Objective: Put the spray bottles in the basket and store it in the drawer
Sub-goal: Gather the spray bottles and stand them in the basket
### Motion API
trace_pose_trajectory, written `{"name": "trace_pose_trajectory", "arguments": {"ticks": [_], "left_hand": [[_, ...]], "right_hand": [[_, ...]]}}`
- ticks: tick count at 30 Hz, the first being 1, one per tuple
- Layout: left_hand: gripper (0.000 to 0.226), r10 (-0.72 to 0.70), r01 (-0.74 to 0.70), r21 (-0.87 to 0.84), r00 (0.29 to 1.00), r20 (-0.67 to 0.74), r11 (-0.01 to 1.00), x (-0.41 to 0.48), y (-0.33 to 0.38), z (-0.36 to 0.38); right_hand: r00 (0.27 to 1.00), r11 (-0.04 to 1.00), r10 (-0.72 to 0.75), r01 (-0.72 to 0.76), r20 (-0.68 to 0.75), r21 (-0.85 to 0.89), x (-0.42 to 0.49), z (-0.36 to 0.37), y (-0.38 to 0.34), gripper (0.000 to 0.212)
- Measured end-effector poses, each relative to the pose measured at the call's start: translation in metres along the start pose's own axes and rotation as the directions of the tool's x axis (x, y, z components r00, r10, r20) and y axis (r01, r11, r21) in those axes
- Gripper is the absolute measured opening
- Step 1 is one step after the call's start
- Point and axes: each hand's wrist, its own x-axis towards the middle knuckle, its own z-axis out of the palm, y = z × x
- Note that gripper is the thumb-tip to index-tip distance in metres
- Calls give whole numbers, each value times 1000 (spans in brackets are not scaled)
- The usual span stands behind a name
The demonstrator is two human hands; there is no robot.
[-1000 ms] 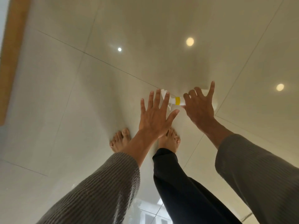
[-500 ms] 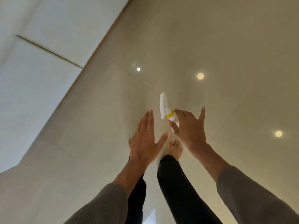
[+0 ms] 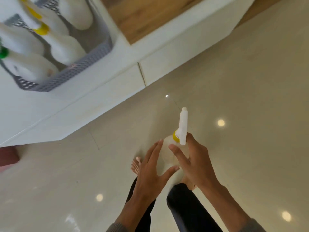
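Observation:
My right hand (image 3: 195,163) grips a white spray bottle (image 3: 181,129) with a yellow collar, held above the floor with its nozzle pointing up and away from me. My left hand (image 3: 151,171) is beside the bottle's body with fingers spread; whether it touches the bottle I cannot tell. A grey mesh basket (image 3: 75,69) stands at the top left on a white cabinet top (image 3: 55,104). Several white spray bottles (image 3: 65,47) sit in it, some with yellow collars and one with a green collar (image 3: 3,53).
The cabinet's white front (image 3: 175,54) has a vertical seam between two panels, and a wooden surface (image 3: 142,15) lies beyond. Glossy beige floor tiles (image 3: 242,91) spread around my bare feet (image 3: 136,165). A dark red object (image 3: 7,156) sits at the left edge.
The view has swung up from the floor, so the cabinet and basket now show. My right hand has lifted the bottle, and my left hand has come closer to it.

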Motion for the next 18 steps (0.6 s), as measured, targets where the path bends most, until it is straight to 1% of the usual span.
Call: {"name": "trace_pose_trajectory", "arguments": {"ticks": [4,8,15,18], "left_hand": [[83,-6,1,-56,997,-83,998,-9,7,-46],[77,-5,-13,-97,983,-184,995,-10,14,-97],[77,110,-149,-82,928,-356,985,29,26,-171],[78,126,-178,-83,893,-432,980,57,35,-191]], "right_hand": [[996,997,-72,72,52,6,0,13,-58,26],[989,992,-121,119,82,28,8,29,-114,32],[978,978,-197,201,-65,63,55,58,-198,36],[968,970,-231,237,-102,57,90,62,-222,40]]}}
